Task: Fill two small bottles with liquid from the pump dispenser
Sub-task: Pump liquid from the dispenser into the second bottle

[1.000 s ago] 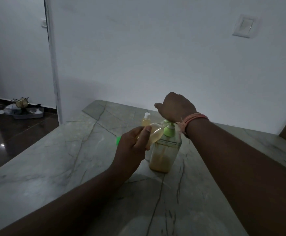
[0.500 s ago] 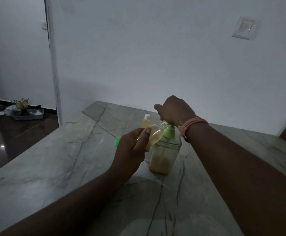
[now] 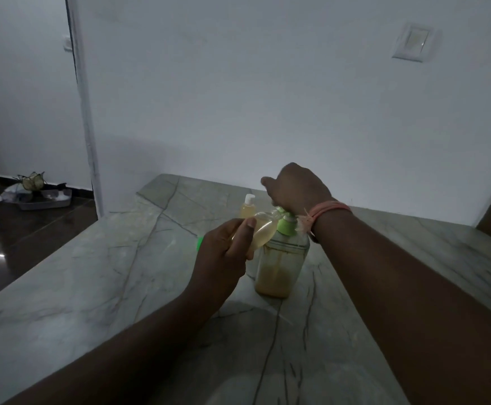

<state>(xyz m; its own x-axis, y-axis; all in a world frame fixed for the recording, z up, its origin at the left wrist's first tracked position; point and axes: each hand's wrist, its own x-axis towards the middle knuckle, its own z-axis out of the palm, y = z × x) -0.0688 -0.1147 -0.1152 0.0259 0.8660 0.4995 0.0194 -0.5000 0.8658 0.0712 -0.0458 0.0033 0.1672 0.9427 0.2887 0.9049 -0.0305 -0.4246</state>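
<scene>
table [image 3: 98, 287]: marble, dim room
left hand [image 3: 223, 258]: fingers curled round small bottle [image 3: 263, 233], tilted at spout
right hand [image 3: 296, 187]: on pump [image 3: 286, 225] — finger pose hidden
risk: mouth off spout — spill

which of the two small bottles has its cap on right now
The small bottle standing on the table behind the hands: it wears a white cap. The other small bottle, tilted in the left hand, is at the pump spout.
</scene>
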